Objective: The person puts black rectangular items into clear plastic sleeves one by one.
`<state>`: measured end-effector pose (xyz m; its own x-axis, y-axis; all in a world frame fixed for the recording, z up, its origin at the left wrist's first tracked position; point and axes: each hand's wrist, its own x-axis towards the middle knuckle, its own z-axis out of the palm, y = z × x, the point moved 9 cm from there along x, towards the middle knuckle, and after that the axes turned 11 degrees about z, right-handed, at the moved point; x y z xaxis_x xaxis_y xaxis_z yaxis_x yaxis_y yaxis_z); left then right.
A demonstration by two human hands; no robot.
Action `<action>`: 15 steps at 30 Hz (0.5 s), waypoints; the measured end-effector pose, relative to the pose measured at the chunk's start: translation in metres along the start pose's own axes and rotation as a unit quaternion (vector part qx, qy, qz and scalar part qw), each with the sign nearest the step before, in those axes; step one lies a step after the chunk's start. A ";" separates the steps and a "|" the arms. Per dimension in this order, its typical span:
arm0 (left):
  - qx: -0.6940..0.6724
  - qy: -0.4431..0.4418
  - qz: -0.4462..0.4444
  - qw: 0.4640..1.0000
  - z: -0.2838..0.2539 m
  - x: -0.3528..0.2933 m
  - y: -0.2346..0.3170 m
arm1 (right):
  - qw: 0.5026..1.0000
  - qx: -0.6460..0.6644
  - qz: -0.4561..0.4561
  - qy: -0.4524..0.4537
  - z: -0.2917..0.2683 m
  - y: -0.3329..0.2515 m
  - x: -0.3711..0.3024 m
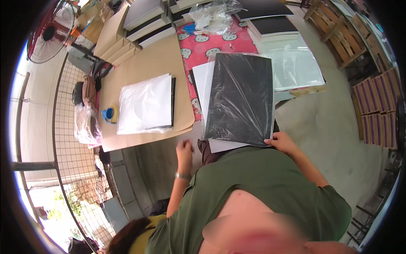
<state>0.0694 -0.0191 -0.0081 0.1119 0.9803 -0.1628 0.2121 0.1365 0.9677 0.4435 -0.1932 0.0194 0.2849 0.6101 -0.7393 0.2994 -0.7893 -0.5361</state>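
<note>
A black sheet in a clear plastic sleeve [241, 97] lies tilted over the table's near edge, close to my body. My right hand [281, 143] pinches its lower right corner between thumb and fingers. White sheets [203, 86] stick out from beneath it on the left and at the bottom. My left hand [185, 149] hangs off the table's front edge with curled fingers; whatever it may hold is hidden. To its upper left, a white sheet stack in clear plastic [146, 103] rests on brown cardboard [156, 63], beside a blue and yellow tape roll [109, 114].
Black and white board stacks [146, 21] stand at the back left. A crumpled plastic bag [215, 17] lies on the pink patterned cloth [198, 44]. More clear sleeves [296, 63] are piled at right. A fan [50, 33] stands far left; another person [131, 237] is at lower left.
</note>
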 end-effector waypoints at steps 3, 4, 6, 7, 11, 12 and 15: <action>-0.067 -0.005 0.007 0.998 0.027 0.044 0.049 | 0.996 -0.052 -0.061 -0.049 0.016 -0.024 -0.005; -0.041 -0.043 -0.032 0.998 0.037 0.052 0.045 | 0.991 -0.040 -0.097 -0.081 0.026 -0.031 -0.007; -0.014 -0.112 -0.095 0.989 0.047 0.057 0.036 | 0.979 -0.077 -0.160 -0.097 0.039 -0.050 -0.002; -0.016 -0.143 -0.121 0.982 0.053 0.056 0.031 | 0.971 -0.127 -0.186 -0.077 0.041 -0.061 0.001; -0.129 -0.106 -0.064 0.984 0.021 0.037 0.067 | 0.976 -0.074 -0.205 0.021 0.035 -0.091 0.012; -0.160 -0.073 -0.028 0.984 0.004 0.033 0.070 | 0.978 -0.069 -0.198 -0.017 0.044 -0.098 0.011; -0.217 0.038 0.061 0.974 -0.047 0.030 0.104 | 0.964 -0.044 -0.234 -0.114 0.061 -0.128 0.010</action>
<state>0.0495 0.0317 0.0970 0.0356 0.9985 -0.0423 -0.2303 0.0494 0.9719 0.3523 -0.0905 0.0559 -0.1057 0.8593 -0.5004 0.4252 -0.4159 -0.8039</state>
